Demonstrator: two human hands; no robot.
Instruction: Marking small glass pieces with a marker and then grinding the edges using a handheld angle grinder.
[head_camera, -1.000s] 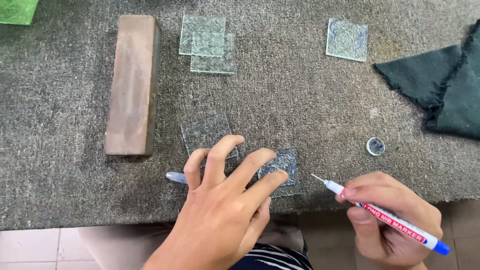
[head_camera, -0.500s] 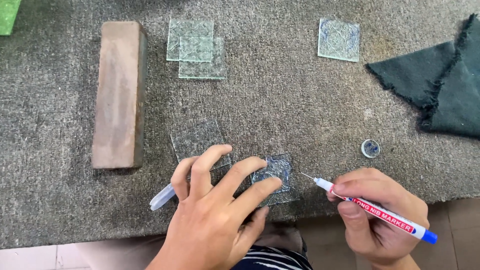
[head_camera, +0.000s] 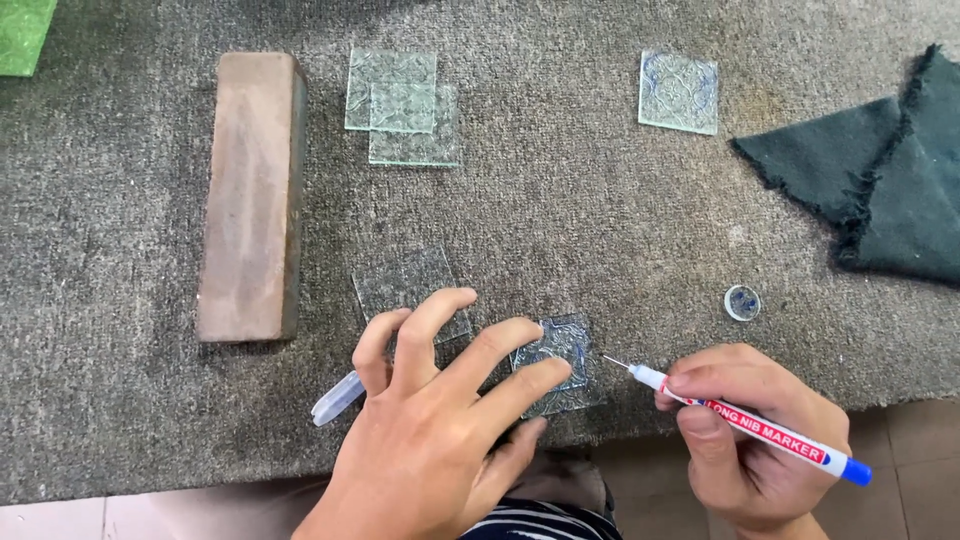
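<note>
My left hand (head_camera: 435, 430) lies flat near the table's front edge, fingers spread. Its fingertips press on a small patterned glass square (head_camera: 560, 362) and on a clearer glass square (head_camera: 405, 285) just behind it. A pale marker cap (head_camera: 335, 398) sticks out from under the hand's left side. My right hand (head_camera: 750, 440) grips a white fine-tip marker with a blue end (head_camera: 745, 420). The marker's thin tip hovers just right of the patterned square, close to its edge.
A grey carpet-like mat (head_camera: 560, 210) covers the table. A long brown block (head_camera: 252, 195) lies at left. Two overlapping glass squares (head_camera: 400, 105) sit at the back, another patterned one (head_camera: 680, 92) further right. Dark green cloth (head_camera: 880, 190) and a small round cap (head_camera: 742, 302) lie right.
The view has shifted slightly. My left hand has slid a little and the pale cap now shows more to its left. The marker tip has stayed near the square's right edge.
</note>
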